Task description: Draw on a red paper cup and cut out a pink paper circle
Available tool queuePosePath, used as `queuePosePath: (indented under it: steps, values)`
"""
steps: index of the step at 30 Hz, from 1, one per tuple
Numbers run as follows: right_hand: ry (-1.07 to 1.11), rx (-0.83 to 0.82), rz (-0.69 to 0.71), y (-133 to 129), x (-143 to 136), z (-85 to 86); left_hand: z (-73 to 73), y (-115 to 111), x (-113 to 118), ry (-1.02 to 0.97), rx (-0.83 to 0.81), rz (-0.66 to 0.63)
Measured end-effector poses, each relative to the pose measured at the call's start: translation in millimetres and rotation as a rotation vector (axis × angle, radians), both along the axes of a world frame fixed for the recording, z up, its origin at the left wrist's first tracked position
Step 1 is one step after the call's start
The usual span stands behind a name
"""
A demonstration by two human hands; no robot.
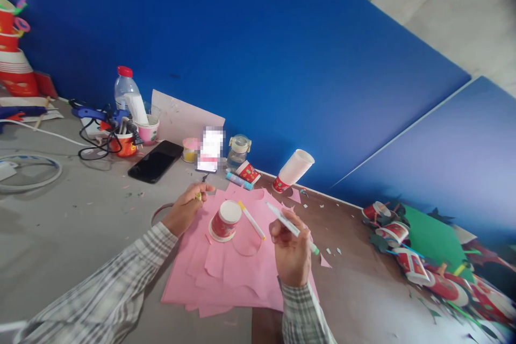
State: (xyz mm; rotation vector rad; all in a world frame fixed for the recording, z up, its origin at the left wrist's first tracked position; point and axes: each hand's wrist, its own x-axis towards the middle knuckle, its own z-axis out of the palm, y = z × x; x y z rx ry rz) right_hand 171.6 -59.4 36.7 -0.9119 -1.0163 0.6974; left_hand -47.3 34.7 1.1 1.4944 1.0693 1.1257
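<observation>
My right hand (293, 247) is closed round a white marker (287, 221) with a green end, its tip pointing up and left over the pink paper sheets (250, 295). At the left edge of the sheets, my left hand (186, 208) is closed, with a small yellow thing (198, 196) at its fingers, too small to name. Between my hands a red and white paper cup (227, 220) stands upside down on the paper. A yellow-and-white marker (252, 220) lies to the cup's right. Below that marker, a curved line is drawn on the pink sheet.
Stacked white cups (293, 169) lean near the blue partition (242, 54). A lit phone (210, 149), a glass jar (238, 153) and a glue stick (239, 180) sit behind the paper. A black phone (156, 161) lies left. Cup crafts (411, 266) occupy the right side.
</observation>
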Motion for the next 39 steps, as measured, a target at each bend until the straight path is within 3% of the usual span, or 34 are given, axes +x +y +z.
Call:
queuePosePath:
  steps: [5,9,14,23,28,32,36,39]
  values:
    - [0.093,-0.075,0.110,-1.9,-9.0,11.7,5.3,-5.9,3.6,0.132,0.398,0.182]
    - [0.018,-0.112,0.159,3.4,-17.4,19.5,4.7,-8.6,5.2,0.281,0.611,0.235]
    - [-0.173,-0.183,0.171,5.2,-36.6,23.3,1.9,-9.7,2.6,0.352,0.683,0.160]
    - [-0.441,-0.185,0.136,10.6,-59.1,22.3,1.1,-10.1,1.2,0.372,0.788,0.167]
    - [-0.449,-0.189,0.157,14.5,-63.6,20.9,4.7,-13.0,1.3,0.373,0.854,0.160]
    - [-0.414,-0.212,0.193,17.0,-65.9,23.6,8.8,-16.0,1.2,0.493,0.957,0.172]
    - [-0.272,-0.198,0.353,15.3,-63.7,32.4,18.6,-21.5,1.9,0.640,1.141,0.176]
    - [-0.253,-0.178,0.448,10.0,-59.3,41.8,27.6,-27.7,4.1,0.684,1.188,0.169]
